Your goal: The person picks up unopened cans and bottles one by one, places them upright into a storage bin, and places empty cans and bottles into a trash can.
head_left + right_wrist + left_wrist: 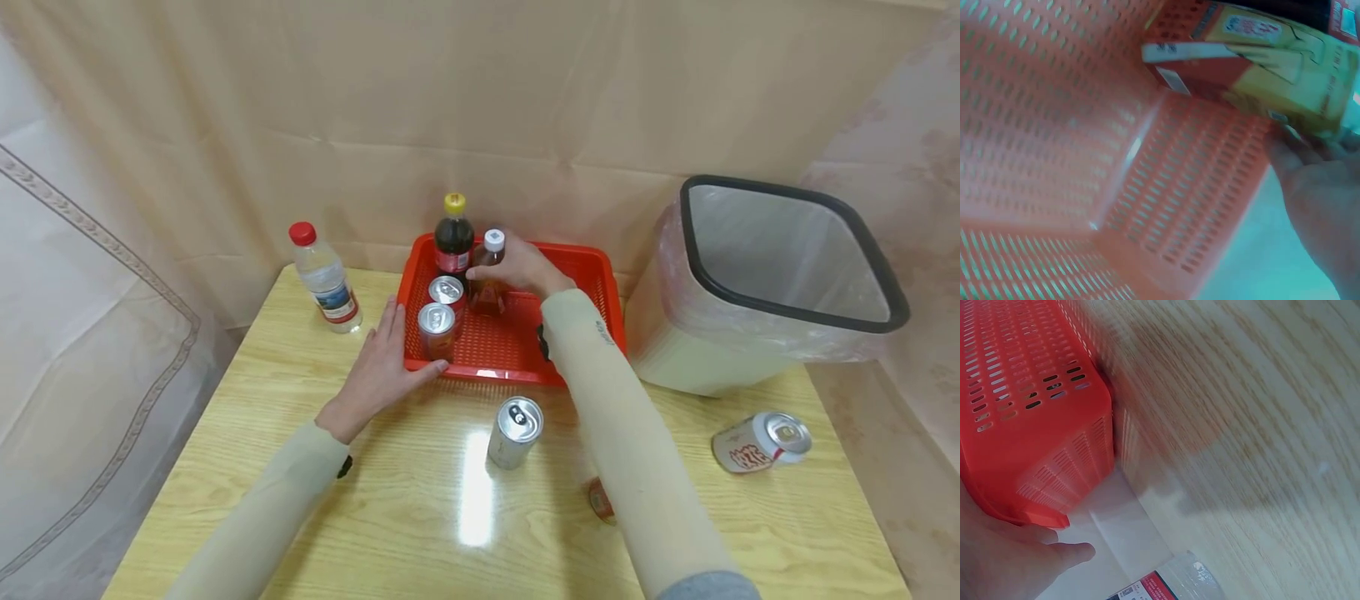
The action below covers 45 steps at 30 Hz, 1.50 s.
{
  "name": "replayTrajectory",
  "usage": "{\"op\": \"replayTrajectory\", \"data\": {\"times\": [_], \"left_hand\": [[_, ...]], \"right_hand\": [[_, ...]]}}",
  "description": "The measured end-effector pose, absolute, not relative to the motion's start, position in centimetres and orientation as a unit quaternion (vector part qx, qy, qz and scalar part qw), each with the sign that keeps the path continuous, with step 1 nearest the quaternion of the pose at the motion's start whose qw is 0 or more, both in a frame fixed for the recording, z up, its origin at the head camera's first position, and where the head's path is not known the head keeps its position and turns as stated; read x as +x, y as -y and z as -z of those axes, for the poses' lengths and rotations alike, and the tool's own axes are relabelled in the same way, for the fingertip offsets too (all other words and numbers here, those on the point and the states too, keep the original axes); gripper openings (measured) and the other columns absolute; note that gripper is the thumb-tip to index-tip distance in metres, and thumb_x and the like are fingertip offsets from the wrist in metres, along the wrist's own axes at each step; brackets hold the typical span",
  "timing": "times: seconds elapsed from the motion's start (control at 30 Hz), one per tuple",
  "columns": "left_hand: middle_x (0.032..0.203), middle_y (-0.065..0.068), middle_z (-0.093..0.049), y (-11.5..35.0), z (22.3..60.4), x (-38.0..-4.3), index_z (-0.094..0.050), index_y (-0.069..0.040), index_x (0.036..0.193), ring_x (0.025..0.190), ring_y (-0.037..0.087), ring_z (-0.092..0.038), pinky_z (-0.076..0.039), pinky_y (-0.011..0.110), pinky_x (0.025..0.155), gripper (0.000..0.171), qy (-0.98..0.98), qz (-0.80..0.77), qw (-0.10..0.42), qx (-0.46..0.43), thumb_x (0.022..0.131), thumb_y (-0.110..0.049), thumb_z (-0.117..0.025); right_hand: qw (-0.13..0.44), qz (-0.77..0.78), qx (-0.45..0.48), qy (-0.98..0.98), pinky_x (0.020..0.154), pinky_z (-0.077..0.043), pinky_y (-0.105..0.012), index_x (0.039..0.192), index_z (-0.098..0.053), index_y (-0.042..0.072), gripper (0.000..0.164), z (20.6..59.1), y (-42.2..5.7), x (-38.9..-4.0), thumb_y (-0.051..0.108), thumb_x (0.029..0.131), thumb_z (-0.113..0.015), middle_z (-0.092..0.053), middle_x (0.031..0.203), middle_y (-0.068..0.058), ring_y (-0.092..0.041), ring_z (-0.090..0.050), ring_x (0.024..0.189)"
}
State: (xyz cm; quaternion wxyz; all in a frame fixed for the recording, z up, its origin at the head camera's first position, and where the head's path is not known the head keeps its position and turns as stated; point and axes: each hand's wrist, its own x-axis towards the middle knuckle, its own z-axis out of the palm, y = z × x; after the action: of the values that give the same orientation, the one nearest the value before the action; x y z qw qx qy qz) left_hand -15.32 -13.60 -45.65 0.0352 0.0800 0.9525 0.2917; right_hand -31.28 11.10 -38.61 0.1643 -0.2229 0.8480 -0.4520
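Note:
A red plastic basket (517, 372) stands at the back of the table. Inside its left half are a dark drink bottle (454, 237) with a yellow cap and two cans, one behind (447, 292) and one in front (437, 332). My right hand (527, 268) grips a brown drink bottle (487, 279) with a white cap, upright beside the dark one. Its red and yellow label fills the upper right of the right wrist view, with the right hand (1316, 187) around it. My left hand (382, 362) lies with straight fingers against the basket's left side, thumb at the front rim.
A clear water bottle (327, 283) with a red cap stands left of the basket. In front is a pale can (515, 435); a red can (601, 500) is partly behind my right forearm. At right are a lined bin (697, 333) and a white can (753, 448).

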Motion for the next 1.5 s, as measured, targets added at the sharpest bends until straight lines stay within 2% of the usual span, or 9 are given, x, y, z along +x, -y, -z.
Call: {"op": "replayTrajectory", "data": {"times": [0.1, 0.2, 0.37, 0.53, 0.67, 0.9, 1.0, 1.2, 1.5], "left_hand": [[0.173, 0.014, 0.007, 13.7, 45.7, -15.3, -0.002, -0.001, 0.165, 0.157, 0.04, -0.01, -0.012, 0.061, 0.125, 0.122, -0.952, -0.294, 0.038, 0.079, 0.088, -0.071, -0.066], [0.173, 0.014, 0.006, 13.9, 45.7, -15.2, -0.001, -0.002, 0.165, 0.157, 0.041, -0.01, -0.012, 0.06, 0.125, 0.122, -0.952, -0.293, 0.04, 0.075, 0.088, -0.069, -0.067], [0.173, 0.015, 0.004, 14.4, 45.7, -15.1, -0.001, -0.002, 0.165, 0.157, 0.043, -0.012, -0.014, 0.06, 0.125, 0.121, -0.953, -0.292, 0.033, 0.072, 0.088, -0.067, -0.068], [0.173, 0.015, 0.006, 15.0, 45.7, -15.0, -0.001, -0.001, 0.165, 0.156, 0.043, -0.011, -0.013, 0.061, 0.124, 0.122, -0.954, -0.288, 0.037, 0.071, 0.088, -0.067, -0.068], [0.173, 0.016, 0.006, 15.2, 45.9, -15.1, -0.001, 0.0, 0.165, 0.156, 0.043, -0.011, -0.013, 0.061, 0.124, 0.122, -0.954, -0.288, 0.038, 0.072, 0.088, -0.067, -0.068], [0.173, 0.017, 0.005, 15.2, 46.0, -15.4, 0.0, -0.002, 0.165, 0.157, 0.043, -0.01, -0.015, 0.064, 0.123, 0.121, -0.954, -0.288, 0.037, 0.069, 0.088, -0.066, -0.069], [0.173, 0.017, 0.005, 15.2, 46.0, -15.4, 0.0, -0.002, 0.165, 0.157, 0.043, -0.009, -0.014, 0.064, 0.123, 0.122, -0.954, -0.291, 0.039, 0.069, 0.088, -0.066, -0.068], [0.173, 0.016, 0.006, 15.4, 46.3, -15.5, 0.0, -0.001, 0.165, 0.156, 0.044, -0.01, -0.015, 0.064, 0.123, 0.123, -0.954, -0.288, 0.033, 0.072, 0.088, -0.07, -0.066], [0.173, 0.015, 0.007, 15.7, 46.0, -15.7, 0.0, -0.002, 0.165, 0.156, 0.044, -0.011, -0.018, 0.064, 0.122, 0.126, -0.954, -0.29, 0.032, 0.074, 0.085, -0.08, -0.059]], "right_hand": [[0.163, 0.435, -0.249, -0.85, 0.107, -0.048, -0.05, 0.146, -0.043, 0.009, 0.071, 37.7, -11.6, -31.2, 0.02, 0.089, -0.084, -0.063, 0.132, -0.015, -0.033, -0.057, 0.118], [0.148, 0.384, -0.257, -0.874, 0.116, -0.04, -0.051, 0.158, -0.029, 0.013, 0.093, 36.6, -12.2, -31.1, 0.027, 0.086, -0.086, -0.044, 0.152, -0.013, -0.03, -0.041, 0.138], [0.125, 0.274, -0.287, -0.909, 0.121, -0.033, -0.05, 0.162, -0.026, 0.02, 0.105, 35.2, -13.3, -31.5, 0.045, 0.08, -0.087, -0.033, 0.161, -0.008, -0.029, -0.03, 0.148], [0.104, 0.204, -0.309, -0.923, 0.12, -0.034, -0.051, 0.163, -0.026, 0.017, 0.103, 32.2, -13.4, -28.9, 0.047, 0.083, -0.085, -0.035, 0.162, -0.008, -0.029, -0.034, 0.147], [0.125, 0.204, -0.286, -0.928, 0.122, -0.031, -0.048, 0.166, -0.02, 0.012, 0.105, 30.7, -14.0, -26.5, 0.052, 0.088, -0.078, -0.03, 0.167, -0.008, -0.027, -0.032, 0.151], [0.059, 0.236, -0.256, -0.936, 0.118, -0.037, -0.052, 0.165, -0.027, 0.025, 0.092, 29.3, -15.8, -21.8, 0.057, 0.092, -0.071, -0.032, 0.167, 0.0, -0.025, -0.033, 0.151], [0.021, 0.239, -0.25, -0.938, 0.117, -0.038, -0.054, 0.163, -0.033, 0.026, 0.082, 29.4, -17.1, -19.8, 0.056, 0.095, -0.069, -0.038, 0.164, 0.001, -0.025, -0.038, 0.148], [-0.025, 0.248, -0.222, -0.943, 0.113, -0.042, -0.057, 0.155, -0.047, 0.015, 0.07, 29.9, -20.2, -16.1, 0.05, 0.098, -0.067, -0.05, 0.155, -0.007, -0.03, -0.045, 0.141], [-0.107, 0.289, -0.234, -0.922, 0.107, -0.045, -0.059, 0.147, -0.058, 0.011, 0.056, 31.2, -25.0, -12.3, 0.029, 0.096, -0.074, -0.06, 0.146, -0.009, -0.031, -0.055, 0.133]]}}
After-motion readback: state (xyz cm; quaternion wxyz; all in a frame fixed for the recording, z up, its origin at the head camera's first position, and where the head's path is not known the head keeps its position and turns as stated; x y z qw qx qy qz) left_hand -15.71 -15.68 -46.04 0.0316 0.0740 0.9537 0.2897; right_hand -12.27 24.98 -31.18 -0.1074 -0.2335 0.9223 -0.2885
